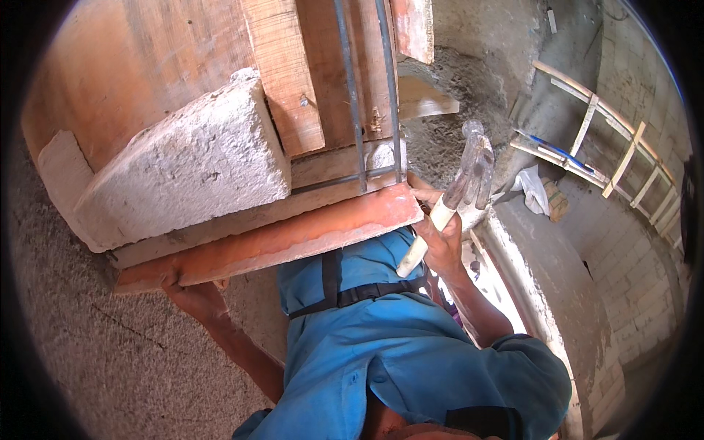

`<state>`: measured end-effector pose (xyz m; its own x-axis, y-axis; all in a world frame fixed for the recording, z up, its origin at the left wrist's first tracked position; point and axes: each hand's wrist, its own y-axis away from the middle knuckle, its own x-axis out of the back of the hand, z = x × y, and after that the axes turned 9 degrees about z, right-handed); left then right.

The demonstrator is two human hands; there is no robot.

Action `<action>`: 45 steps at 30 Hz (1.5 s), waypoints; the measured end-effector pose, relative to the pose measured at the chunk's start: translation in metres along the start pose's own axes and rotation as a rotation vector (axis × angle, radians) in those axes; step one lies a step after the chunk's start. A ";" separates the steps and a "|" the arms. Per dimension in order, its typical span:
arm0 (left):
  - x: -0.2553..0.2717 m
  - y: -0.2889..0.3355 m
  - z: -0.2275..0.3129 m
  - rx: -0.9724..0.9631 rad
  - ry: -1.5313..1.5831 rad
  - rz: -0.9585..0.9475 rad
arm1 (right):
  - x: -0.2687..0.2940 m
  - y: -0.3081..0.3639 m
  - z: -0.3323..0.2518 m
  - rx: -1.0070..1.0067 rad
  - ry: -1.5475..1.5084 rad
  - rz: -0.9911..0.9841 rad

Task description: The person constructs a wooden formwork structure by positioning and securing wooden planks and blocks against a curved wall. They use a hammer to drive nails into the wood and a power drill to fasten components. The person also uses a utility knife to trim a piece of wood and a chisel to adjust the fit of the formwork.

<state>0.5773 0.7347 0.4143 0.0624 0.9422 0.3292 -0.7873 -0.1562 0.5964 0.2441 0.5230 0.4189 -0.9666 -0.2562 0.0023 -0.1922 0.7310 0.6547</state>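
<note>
A long reddish-orange wooden board (271,246) lies across in front of my waist, slightly higher at its right end. My left hand (194,299) grips its lower edge near the left end, with the thumb on the front and the other fingers partly hidden. At the other end, my right hand (442,243) is closed around the pale handle of a claw hammer (444,213). The hammer's metal head points up and away. Fingers of that same hand also reach the board's right end.
Above the board sit a rough whitish block (191,165), a wooden plank (286,81) and upright steel bars (387,88). A wooden ladder (589,121) is at the far right, near a white plastic bag (531,189). Rough concrete wall (110,352) fills the lower left.
</note>
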 end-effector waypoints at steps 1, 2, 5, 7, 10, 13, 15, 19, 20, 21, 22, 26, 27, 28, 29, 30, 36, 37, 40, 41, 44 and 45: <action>0.003 -0.003 -0.003 -0.012 0.019 0.010 | 0.002 0.000 0.000 0.004 -0.004 -0.024; 0.004 -0.006 -0.006 -0.026 0.044 0.016 | 0.004 -0.001 0.001 -0.005 -0.009 -0.027; -0.001 -0.007 -0.007 -0.052 0.081 0.008 | 0.006 -0.003 0.000 -0.046 -0.025 -0.029; -0.007 -0.003 -0.008 -0.049 0.086 0.001 | 0.006 -0.003 -0.009 -0.089 -0.039 -0.020; -0.021 0.007 -0.005 -0.022 0.093 0.041 | 0.001 -0.003 -0.030 -0.120 -0.169 0.175; -0.001 -0.007 -0.022 0.021 0.071 0.057 | 0.032 -0.021 -0.057 0.045 -0.136 0.255; -0.003 -0.004 -0.030 -0.090 -0.131 0.055 | 0.054 -0.023 -0.087 0.176 -0.129 0.301; -0.010 -0.015 -0.040 -0.026 0.005 0.008 | 0.043 -0.009 -0.138 0.451 -0.087 0.158; -0.008 -0.018 -0.045 -0.055 -0.012 0.009 | 0.031 -0.006 -0.155 0.507 -0.011 0.091; -0.008 -0.027 -0.054 -0.068 -0.051 0.007 | 0.026 -0.007 -0.168 0.550 0.088 0.020; -0.004 -0.035 -0.062 -0.085 -0.091 0.012 | 0.015 -0.007 -0.180 0.576 0.170 -0.035; -0.018 -0.014 -0.032 -0.137 -0.066 -0.006 | -0.050 -0.011 -0.208 0.622 0.509 -0.302; -0.019 -0.008 -0.024 -0.201 -0.075 -0.001 | -0.071 -0.011 -0.211 0.597 0.531 -0.372; -0.018 -0.004 -0.017 -0.197 -0.077 -0.008 | -0.094 -0.011 -0.213 0.571 0.554 -0.440; -0.015 0.000 -0.013 -0.187 -0.081 -0.006 | -0.118 -0.011 -0.218 0.551 0.691 -0.567; -0.013 0.002 -0.010 -0.177 -0.089 -0.016 | -0.149 -0.001 -0.218 0.518 0.744 -0.643; -0.011 -0.019 -0.072 -0.329 -0.009 -0.029 | -0.254 0.027 -0.205 0.389 1.041 -1.060; -0.005 -0.022 -0.082 -0.239 0.149 -0.074 | -0.264 0.029 -0.209 0.355 1.097 -1.115; 0.025 -0.025 -0.103 0.160 0.943 -0.329 | -0.283 0.046 -0.222 0.387 1.118 -1.189; 0.039 -0.024 -0.110 0.283 1.217 -0.444 | -0.288 0.046 -0.225 0.402 1.136 -1.228; 0.055 -0.011 -0.112 0.238 1.645 -0.603 | -0.305 0.063 -0.227 0.636 1.241 -1.236; 0.057 0.006 -0.087 0.220 1.648 -0.447 | -0.312 0.068 -0.221 0.681 1.300 -1.195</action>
<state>0.5226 0.8132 0.3730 -0.5210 0.1864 -0.8330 -0.7843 0.2806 0.5533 0.5702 0.5131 0.6303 0.3549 -0.7639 0.5390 -0.9130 -0.1592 0.3756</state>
